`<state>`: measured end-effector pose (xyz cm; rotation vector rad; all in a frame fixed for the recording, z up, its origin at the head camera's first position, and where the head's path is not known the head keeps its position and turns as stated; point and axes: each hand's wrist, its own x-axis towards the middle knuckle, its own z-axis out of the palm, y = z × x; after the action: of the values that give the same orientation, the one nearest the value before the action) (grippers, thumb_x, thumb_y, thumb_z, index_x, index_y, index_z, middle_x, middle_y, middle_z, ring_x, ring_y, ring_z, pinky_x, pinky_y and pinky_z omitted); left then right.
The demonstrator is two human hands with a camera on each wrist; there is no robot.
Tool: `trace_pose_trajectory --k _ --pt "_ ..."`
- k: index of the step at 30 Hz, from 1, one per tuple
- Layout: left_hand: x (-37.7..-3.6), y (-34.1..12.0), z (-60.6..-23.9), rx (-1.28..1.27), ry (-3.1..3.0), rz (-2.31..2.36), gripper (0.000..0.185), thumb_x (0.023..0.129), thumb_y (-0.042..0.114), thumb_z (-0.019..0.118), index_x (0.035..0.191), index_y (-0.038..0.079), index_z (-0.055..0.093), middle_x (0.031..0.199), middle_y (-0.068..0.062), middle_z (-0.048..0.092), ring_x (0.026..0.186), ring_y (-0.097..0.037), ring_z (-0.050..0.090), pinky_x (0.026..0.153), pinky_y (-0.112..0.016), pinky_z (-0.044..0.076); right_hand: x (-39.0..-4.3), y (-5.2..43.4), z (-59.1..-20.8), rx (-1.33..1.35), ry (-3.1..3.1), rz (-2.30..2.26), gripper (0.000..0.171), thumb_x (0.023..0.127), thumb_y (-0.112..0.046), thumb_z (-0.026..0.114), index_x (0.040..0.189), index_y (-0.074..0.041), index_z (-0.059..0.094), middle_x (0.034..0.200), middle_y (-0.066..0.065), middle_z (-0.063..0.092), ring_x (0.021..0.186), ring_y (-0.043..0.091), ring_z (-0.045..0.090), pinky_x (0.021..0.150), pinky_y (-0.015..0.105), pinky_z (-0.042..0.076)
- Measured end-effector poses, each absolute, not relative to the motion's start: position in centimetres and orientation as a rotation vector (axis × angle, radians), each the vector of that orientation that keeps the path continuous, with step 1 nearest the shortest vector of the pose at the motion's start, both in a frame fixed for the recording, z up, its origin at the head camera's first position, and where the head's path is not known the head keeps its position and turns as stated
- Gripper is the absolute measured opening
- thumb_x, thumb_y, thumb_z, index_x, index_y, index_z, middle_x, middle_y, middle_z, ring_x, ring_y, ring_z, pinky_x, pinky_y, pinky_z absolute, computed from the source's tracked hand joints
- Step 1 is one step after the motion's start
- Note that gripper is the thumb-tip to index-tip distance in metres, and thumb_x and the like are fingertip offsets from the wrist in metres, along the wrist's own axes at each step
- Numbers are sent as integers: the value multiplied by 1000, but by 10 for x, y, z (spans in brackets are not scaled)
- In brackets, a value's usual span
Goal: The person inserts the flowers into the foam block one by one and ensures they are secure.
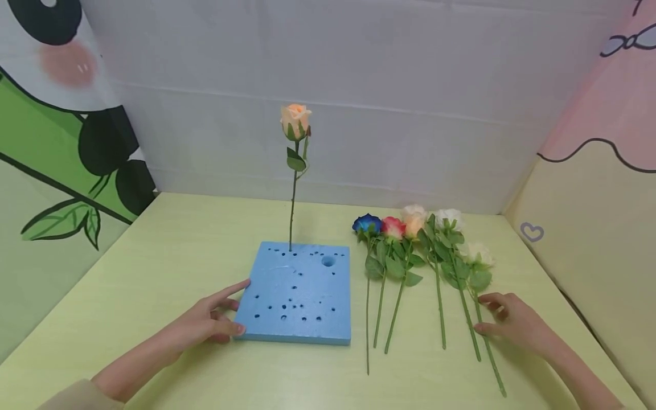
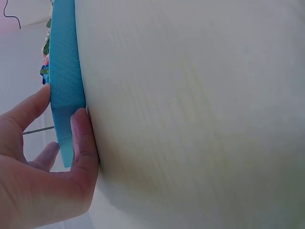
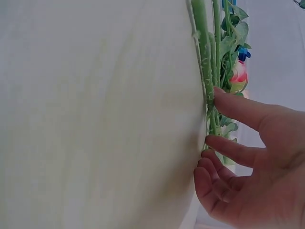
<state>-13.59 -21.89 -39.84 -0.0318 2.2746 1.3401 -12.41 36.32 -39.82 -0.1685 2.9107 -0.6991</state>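
1. Gripping the near-left corner of the blue foam block (image 1: 299,293), the left hand (image 1: 207,323) has its thumb along the front edge and its fingers over the left side, as the head view shows. The right hand (image 1: 512,322) lies with loosely spread fingers at the stem of the rightmost cream rose (image 1: 479,254), touching it but not yet closed round it. 1 peach rose (image 1: 295,119) already stands upright in a hole near the block's far edge. 6 more roses (image 1: 410,250) lie flat in a row on the pale green table (image 1: 164,256), just right of the block, so by my reading the arranging has barely begun. The block is a flat square slab, matte, pocked with many small holes and 1 larger round one.

2. From the left wrist, the foam block (image 2: 64,71) shows a thick, smooth, dense edge; the thumb (image 2: 85,143) presses its side where it meets the table, with a finger over the top face.

3. From the right wrist, the right hand (image 3: 252,162) has its fingertips (image 3: 224,98) touching a stiff green stem (image 3: 202,52) with a slightly rough plastic surface. The petals look like fabric, though the blur makes that uncertain.
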Motion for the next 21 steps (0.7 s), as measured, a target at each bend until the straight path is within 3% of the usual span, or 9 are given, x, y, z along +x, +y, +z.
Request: trace_pose_trajectory --k 6,12,21 --pt "-136 -219 -398 -36 2271 1342 90 83 25 79 157 29 27 141 -20 45 94 -21 58 80 -31 56 -127 370 -396 -178 2838 -757 65 81 -27 80 132 4 54 109 18 63 93 23 61 74 32 51" --pt "-136 -219 -397 -32 2271 1341 90 83 26 79 157 29 28 141 -20 46 94 -21 58 80 -30 55 -129 375 -390 -127 2614 -1060 68 88 -15 73 142 9 39 105 16 58 80 11 63 64 28 56" --pt "-135 -218 -396 -39 2278 1343 90 82 25 79 157 28 28 141 -20 46 94 -20 59 81 -31 56 -137 389 -380 -125 2409 -1159 72 94 -16 65 145 18 27 103 14 70 85 11 70 74 32 60"
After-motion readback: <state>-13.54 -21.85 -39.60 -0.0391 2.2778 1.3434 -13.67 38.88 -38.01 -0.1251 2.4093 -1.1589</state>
